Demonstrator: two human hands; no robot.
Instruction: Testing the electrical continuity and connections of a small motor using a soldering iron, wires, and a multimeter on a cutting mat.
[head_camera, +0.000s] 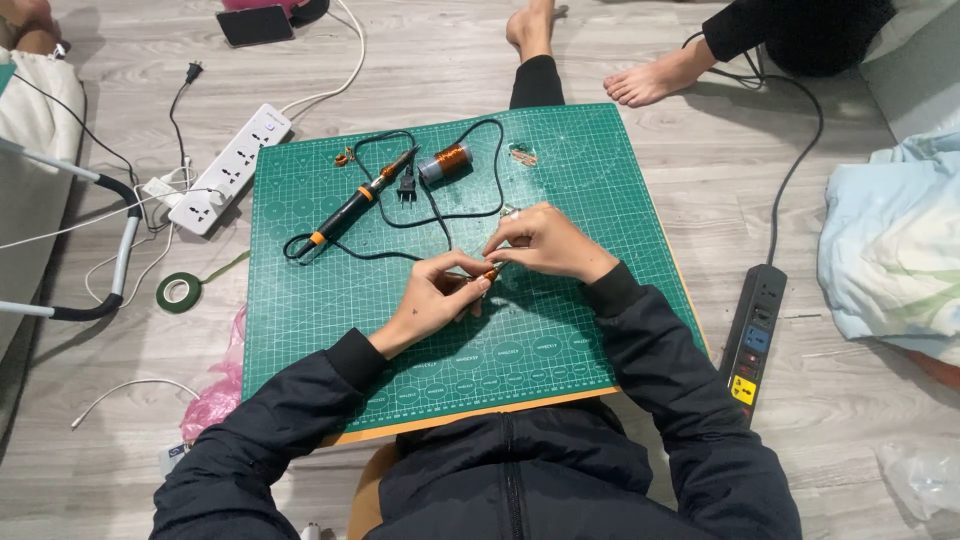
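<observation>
Head view: the person sits on the floor with a green cutting mat (560, 330) laid across the lap, which gives a flat, near surface directly under both hands. The left hand (432, 298) and the right hand (545, 243) meet above the middle of the mat, and both close on a small orange component (490, 272) held between them. The grip of each hand is pinched together on this part, thumb against forefingers, which steadies so small a piece from two sides; its exact form is too small to tell. The part sits just above the mat, not resting on it. A soldering iron (350, 208) with a black and orange handle lies on the upper left of the mat, tip pointing away from the hands, so it stays within reach but well apart from the fingers. Its black cord (470, 205) loops around a spool of copper wire (446, 160) lying on its side near the far edge. On the floor to the left lie a white power strip (230, 168) and a roll of green tape (180, 291); a black power strip (755, 335) lies to the right, beside the mat. Another person's bare foot (655, 78) rests on the floor beyond the mat.
</observation>
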